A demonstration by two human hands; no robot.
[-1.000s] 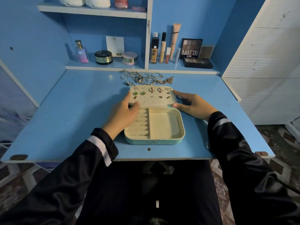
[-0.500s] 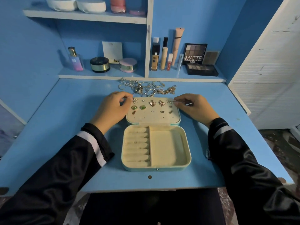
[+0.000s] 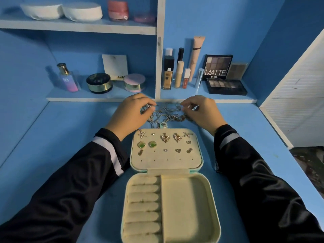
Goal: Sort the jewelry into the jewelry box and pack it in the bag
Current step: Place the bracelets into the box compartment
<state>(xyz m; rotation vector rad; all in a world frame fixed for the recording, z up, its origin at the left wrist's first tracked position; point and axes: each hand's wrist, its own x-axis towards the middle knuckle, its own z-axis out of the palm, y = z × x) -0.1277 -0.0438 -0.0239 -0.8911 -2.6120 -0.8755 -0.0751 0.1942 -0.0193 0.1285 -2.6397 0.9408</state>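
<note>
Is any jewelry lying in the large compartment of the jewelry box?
No, the large compartment is bare; the earrings sit on the lid panel.

The jewelry box lies opened out flat, mint outside and cream-lined inside, its near half split into a column of ring rolls on the left and one plain compartment on the right. The far half, the lid, carries earrings pinned in rows (starfish, winged pieces, two green stones, small hearts). Just beyond it sits the loose jewelry, a silvery and gold tangle of chains and rings
</note>
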